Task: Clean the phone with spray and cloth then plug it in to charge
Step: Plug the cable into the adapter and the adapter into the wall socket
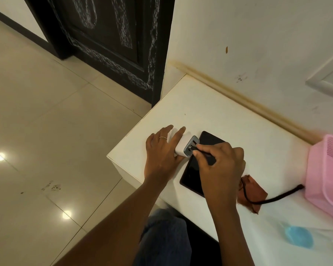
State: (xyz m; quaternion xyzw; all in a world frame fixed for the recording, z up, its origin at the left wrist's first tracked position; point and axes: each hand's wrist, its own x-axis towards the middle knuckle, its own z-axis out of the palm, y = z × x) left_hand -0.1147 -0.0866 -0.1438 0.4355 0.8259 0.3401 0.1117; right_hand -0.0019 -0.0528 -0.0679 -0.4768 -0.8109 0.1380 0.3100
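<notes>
A black phone [195,170] lies flat, screen up, near the left corner of the white table [219,112]. A white charger block [186,145] with a grey port face rests just left of it. My left hand [161,152] lies on the block and holds it down. My right hand [219,164] pinches the plug end of a black cable [273,198] right at the block's ports. The cable trails right over a brown cloth [255,192]. A blurred blue spray bottle [298,236] lies at the near right.
A pink plastic basket [327,181] stands at the right edge. A white wall socket [331,78] sits on the wall above the table. A dark door [108,41] and tiled floor [37,112] lie to the left of the table.
</notes>
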